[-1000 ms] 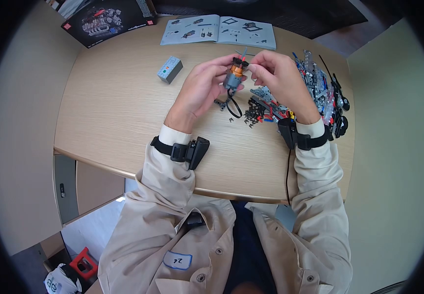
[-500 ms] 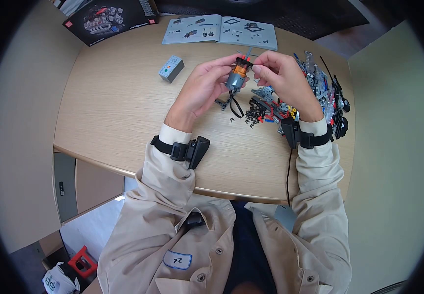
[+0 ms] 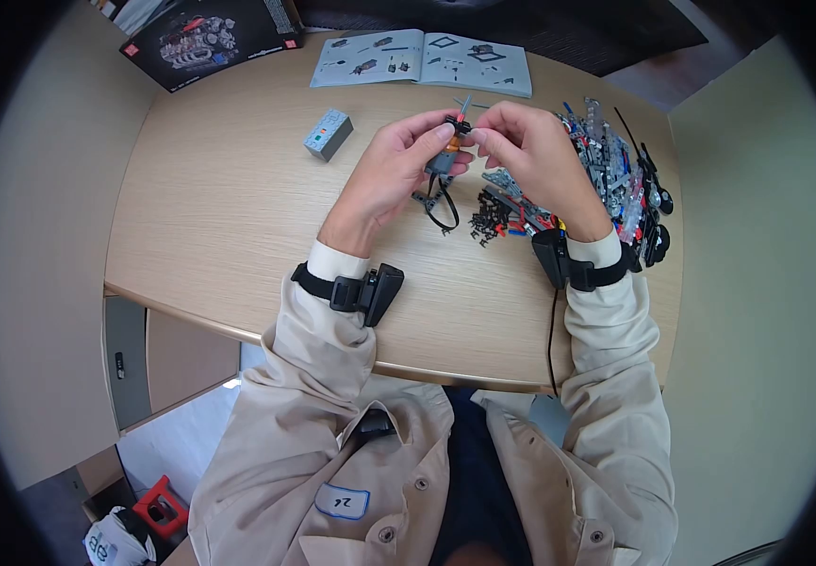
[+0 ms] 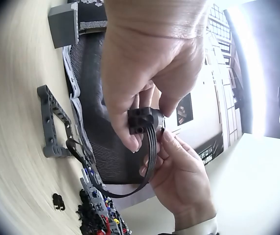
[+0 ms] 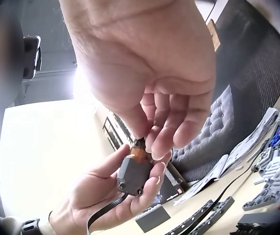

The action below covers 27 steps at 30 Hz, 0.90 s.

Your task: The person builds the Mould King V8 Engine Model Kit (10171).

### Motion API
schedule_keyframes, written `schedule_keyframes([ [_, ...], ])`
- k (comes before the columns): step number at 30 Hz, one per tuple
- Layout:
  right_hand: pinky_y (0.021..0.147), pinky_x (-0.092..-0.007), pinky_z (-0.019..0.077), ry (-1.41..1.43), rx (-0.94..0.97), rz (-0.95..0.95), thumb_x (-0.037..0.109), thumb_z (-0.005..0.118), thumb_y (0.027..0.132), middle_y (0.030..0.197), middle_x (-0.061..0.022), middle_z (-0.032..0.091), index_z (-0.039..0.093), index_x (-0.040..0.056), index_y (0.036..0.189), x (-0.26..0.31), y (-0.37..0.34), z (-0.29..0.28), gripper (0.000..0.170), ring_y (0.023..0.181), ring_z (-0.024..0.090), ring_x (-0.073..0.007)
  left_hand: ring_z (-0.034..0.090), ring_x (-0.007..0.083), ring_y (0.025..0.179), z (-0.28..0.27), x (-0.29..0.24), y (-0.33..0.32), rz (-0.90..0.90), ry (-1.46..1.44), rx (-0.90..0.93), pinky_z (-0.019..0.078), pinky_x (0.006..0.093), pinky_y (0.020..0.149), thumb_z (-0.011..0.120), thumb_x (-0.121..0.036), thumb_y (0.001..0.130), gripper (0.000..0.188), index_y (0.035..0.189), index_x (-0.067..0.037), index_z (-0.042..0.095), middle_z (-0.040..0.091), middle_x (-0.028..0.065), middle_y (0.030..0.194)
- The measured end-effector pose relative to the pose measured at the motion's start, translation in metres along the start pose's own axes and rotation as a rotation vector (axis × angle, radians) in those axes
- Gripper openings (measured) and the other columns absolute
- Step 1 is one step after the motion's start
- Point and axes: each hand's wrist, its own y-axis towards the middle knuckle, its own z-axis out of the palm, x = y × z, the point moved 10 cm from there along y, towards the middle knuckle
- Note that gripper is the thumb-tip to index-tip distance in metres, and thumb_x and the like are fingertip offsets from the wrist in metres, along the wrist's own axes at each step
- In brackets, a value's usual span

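My left hand (image 3: 384, 174) grips a toy building-set motor (image 5: 133, 174), grey with an orange front, its thumb across the upper side. A black cable (image 4: 152, 155) loops down from the motor's back end. At the front sits a small black piece (image 3: 459, 124), with a red part and a grey rod (image 3: 466, 102) sticking out beyond it. My right hand (image 3: 537, 154) pinches the black piece between thumb and fingertips, which partly hide it in the right wrist view. Below the hands lies an angular grey beam frame (image 4: 48, 122) on the table.
A grey battery box (image 3: 329, 134) stands on the table (image 3: 229, 208) to the left. Behind it are an open instruction booklet (image 3: 417, 58) and a black product box (image 3: 205, 47). Several loose bricks (image 3: 606, 160) are piled at the right, with small black connectors (image 3: 488, 223) nearer the middle.
The motor has turned and shifted slightly left, and my left thumb now covers more of it. My right hand has moved a little left with it, and the cable loop has swung.
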Motion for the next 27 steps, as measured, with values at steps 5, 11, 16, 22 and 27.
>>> schedule_keyframes([
  [5,0.062,-0.0300,0.0536,-0.020,0.011,-0.006,0.013,0.063,0.094,0.076,-0.0102,0.069,0.066,-0.0065,0.095,0.001,0.000,-0.002,0.020,0.067,0.065,-0.0143,0.069,0.0215,0.098,-0.003,-0.003,0.002,0.049,-0.020,0.017,0.0588,0.0335,0.087,0.056,-0.019,0.103,0.037,0.131,0.006,0.053,0.067,0.0154,0.110],
  [11,0.060,-0.0289,0.0526,0.013,-0.052,0.023,0.014,0.064,0.094,0.075,-0.0092,0.068,0.067,-0.0058,0.096,-0.008,0.001,-0.013,0.020,0.066,0.066,-0.0141,0.070,0.0186,0.086,-0.022,-0.017,0.000,0.125,-0.215,-0.130,0.0628,0.0307,0.076,0.062,-0.015,0.100,0.028,0.121,0.000,0.056,0.064,0.0093,0.095],
  [16,0.061,-0.0308,0.0518,-0.048,-0.059,-0.004,0.014,0.065,0.092,0.074,-0.0116,0.069,0.068,-0.0056,0.095,0.004,-0.001,-0.004,0.020,0.066,0.066,-0.0167,0.067,0.0140,0.083,-0.023,-0.008,0.000,0.048,0.077,-0.158,0.0583,0.0242,0.076,0.063,-0.010,0.098,0.030,0.123,0.002,0.056,0.064,0.0072,0.099],
  [22,0.064,-0.0348,0.0521,-0.111,-0.145,-0.056,0.015,0.067,0.090,0.077,-0.0171,0.070,0.069,-0.0051,0.093,0.017,-0.001,-0.003,0.020,0.067,0.068,-0.0260,0.065,0.0123,0.097,-0.013,-0.014,0.001,0.131,0.142,-0.083,0.0529,0.0253,0.087,0.065,-0.008,0.095,0.044,0.135,0.005,0.053,0.068,0.0097,0.110],
  [27,0.065,-0.0369,0.0531,-0.168,-0.179,-0.085,0.014,0.066,0.090,0.080,-0.0189,0.071,0.069,-0.0045,0.093,0.022,-0.002,-0.001,0.019,0.070,0.070,-0.0306,0.064,0.0117,0.101,-0.006,-0.022,-0.003,0.174,0.303,-0.117,0.0514,0.0249,0.089,0.067,-0.008,0.094,0.046,0.136,0.005,0.055,0.067,0.0106,0.117],
])
